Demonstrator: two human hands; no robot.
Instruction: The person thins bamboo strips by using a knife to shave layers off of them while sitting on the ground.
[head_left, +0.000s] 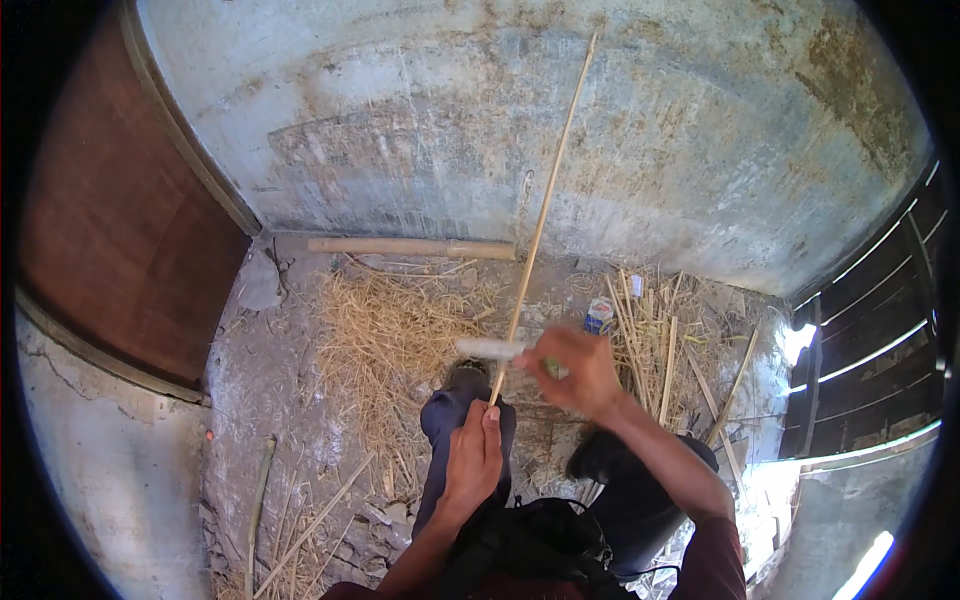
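I've got my left hand (475,455) pinched shut on the near end of the bamboo strip (540,215), which runs away from me, long axis near-to-far and leaning slightly right, its far tip up against the grey wall (700,150). My right hand (575,372) is closed around a knife (490,348), blade lying crosswise to the left, touching the strip just beyond my left fingertips. Straw shavings (385,335) litter the floor underneath.
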